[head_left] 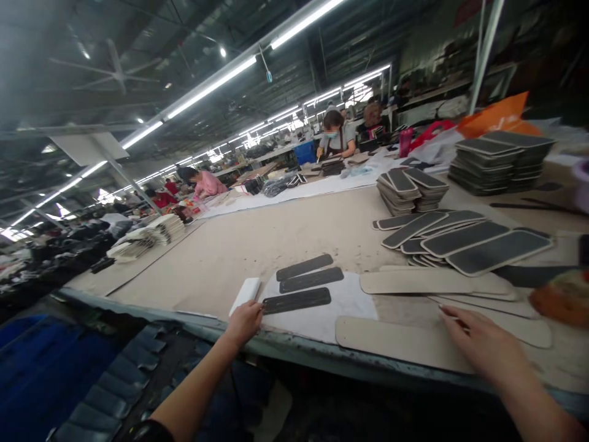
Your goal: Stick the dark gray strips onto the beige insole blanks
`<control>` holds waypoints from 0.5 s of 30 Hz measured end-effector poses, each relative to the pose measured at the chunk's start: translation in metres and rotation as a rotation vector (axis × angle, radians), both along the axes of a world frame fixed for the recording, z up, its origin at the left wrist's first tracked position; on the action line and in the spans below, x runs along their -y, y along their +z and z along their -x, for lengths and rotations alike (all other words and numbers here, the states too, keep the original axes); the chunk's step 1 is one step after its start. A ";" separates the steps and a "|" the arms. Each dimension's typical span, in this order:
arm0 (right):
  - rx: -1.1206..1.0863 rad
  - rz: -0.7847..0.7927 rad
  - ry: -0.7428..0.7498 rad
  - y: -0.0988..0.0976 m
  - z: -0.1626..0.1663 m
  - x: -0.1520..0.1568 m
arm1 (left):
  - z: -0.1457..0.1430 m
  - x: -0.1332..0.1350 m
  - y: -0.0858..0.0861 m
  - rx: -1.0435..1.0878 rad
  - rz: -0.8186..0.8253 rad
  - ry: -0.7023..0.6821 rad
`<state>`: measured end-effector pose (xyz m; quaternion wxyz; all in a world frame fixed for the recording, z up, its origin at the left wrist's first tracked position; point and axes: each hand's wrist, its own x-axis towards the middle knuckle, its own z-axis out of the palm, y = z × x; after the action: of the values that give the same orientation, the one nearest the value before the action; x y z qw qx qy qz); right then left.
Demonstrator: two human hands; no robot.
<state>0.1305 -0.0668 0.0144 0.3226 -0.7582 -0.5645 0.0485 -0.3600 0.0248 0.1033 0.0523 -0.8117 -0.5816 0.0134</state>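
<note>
My left hand point(243, 323) is at the table's near edge, its fingers closed at the left end of a black rounded strip point(299, 301). A white block-like piece point(246, 291) stands right beside these fingers. Two more dark strips point(313, 279) lie just behind, on a white sheet point(352, 307). My right hand point(483, 344) hovers over or rests on several long beige panels point(501, 313), fingers partly bent and apart, with nothing visible between them. Another beige panel point(391, 334) lies along the front edge, its right end partly hidden by this hand.
Dark panels with pale borders point(478, 242) are spread behind my right hand, with stacks point(501, 162) farther back. Cream pieces point(151, 236) are piled at the left. A round orange-brown object point(561, 298) sits at the right. Co-workers point(338, 138) work across the table point(221, 239).
</note>
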 end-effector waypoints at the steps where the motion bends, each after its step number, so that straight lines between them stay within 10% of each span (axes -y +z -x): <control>1: 0.006 -0.005 0.014 -0.003 0.000 -0.002 | 0.011 -0.002 -0.001 -0.034 0.021 0.044; 15: 0.045 0.001 0.032 0.001 0.014 0.001 | 0.014 -0.020 -0.005 -0.112 0.203 -0.112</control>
<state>0.1161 -0.0679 0.0155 0.3086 -0.7502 -0.5837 0.0371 -0.3741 0.0447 0.0983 0.0031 -0.8419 -0.5274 0.1143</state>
